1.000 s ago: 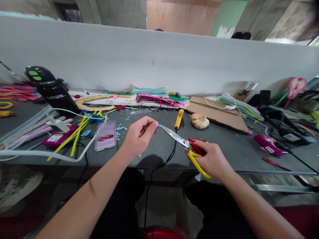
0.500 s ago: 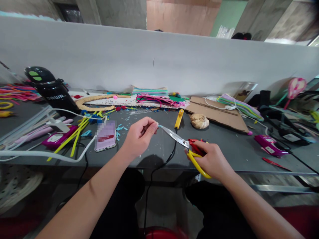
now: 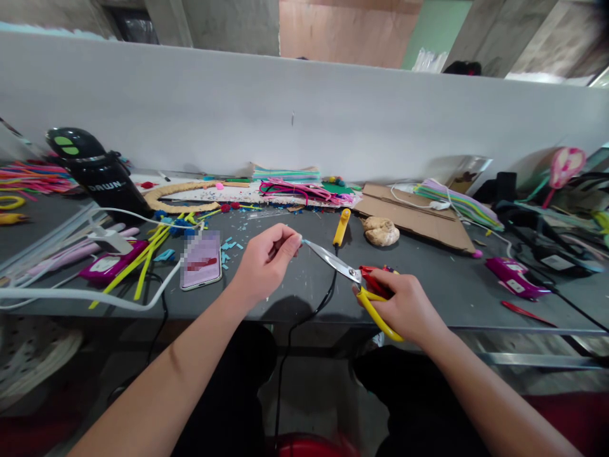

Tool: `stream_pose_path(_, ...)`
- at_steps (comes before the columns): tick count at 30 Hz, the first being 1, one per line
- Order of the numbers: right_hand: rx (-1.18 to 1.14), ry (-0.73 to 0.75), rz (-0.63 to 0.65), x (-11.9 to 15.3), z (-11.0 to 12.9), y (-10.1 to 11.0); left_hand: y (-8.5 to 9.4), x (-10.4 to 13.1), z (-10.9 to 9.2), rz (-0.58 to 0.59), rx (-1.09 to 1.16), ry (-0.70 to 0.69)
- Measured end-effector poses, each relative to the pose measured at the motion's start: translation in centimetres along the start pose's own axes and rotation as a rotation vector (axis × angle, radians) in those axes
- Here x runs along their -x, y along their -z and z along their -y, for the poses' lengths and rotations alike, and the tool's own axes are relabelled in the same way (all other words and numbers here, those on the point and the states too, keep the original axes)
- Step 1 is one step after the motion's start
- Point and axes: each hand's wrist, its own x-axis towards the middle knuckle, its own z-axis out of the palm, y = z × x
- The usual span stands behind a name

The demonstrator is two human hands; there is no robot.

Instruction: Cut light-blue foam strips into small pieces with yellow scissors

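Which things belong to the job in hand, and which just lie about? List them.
In the job:
steel-bladed scissors with yellow handle, in the right hand
tiny light-blue piece, apparently pinched by the left hand

Apparently just lying about:
black cylindrical bottle
flat brown cardboard sheet
rectangular purple-screened phone

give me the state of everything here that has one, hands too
Left hand, pinching a small blue piece
Right hand, closed around the scissors
Scissors, blades shut or nearly so
Phone, lying flat
Black bottle, standing, lid on
Pink stems, bunched
Yellow stems, loose
Cardboard, lying flat
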Motion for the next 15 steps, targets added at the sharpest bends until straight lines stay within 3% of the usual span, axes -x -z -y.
stream_pose_path(15, -0.034, -0.043, 0.007, 0.16, 0.01, 0.24, 0.04, -0.07, 0.01, -0.017, -0.004, 0.005)
